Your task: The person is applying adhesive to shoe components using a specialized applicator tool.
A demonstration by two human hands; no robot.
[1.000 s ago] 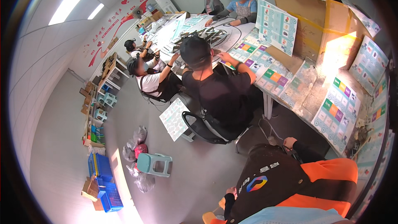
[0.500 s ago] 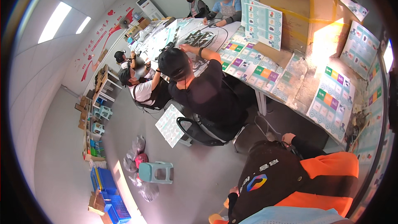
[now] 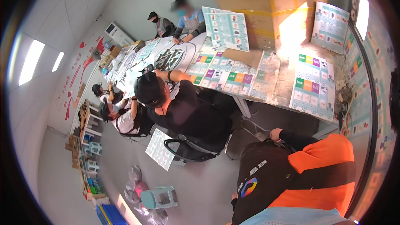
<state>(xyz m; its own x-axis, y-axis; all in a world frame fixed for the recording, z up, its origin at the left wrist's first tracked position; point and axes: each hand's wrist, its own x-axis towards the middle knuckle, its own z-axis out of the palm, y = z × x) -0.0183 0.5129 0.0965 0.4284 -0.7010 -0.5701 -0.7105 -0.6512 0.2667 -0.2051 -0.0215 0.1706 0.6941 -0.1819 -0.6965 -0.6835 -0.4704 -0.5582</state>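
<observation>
Right hand (image 3: 275,134) now higher beside long table (image 3: 287,100), fingers' state unclear; left hand unseen.

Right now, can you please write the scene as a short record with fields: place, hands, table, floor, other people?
place: workroom with a long table
right hand: a hand in a black sleeve, by the person's dark apron, near the table edge, holds nothing that shows
left hand: not in view
table: printed colour sheets, a cardboard box
floor: pale blue plastic stool, a printed sheet leaning at the chair
other people: a person in a black cap seated at the table, more further along
</observation>
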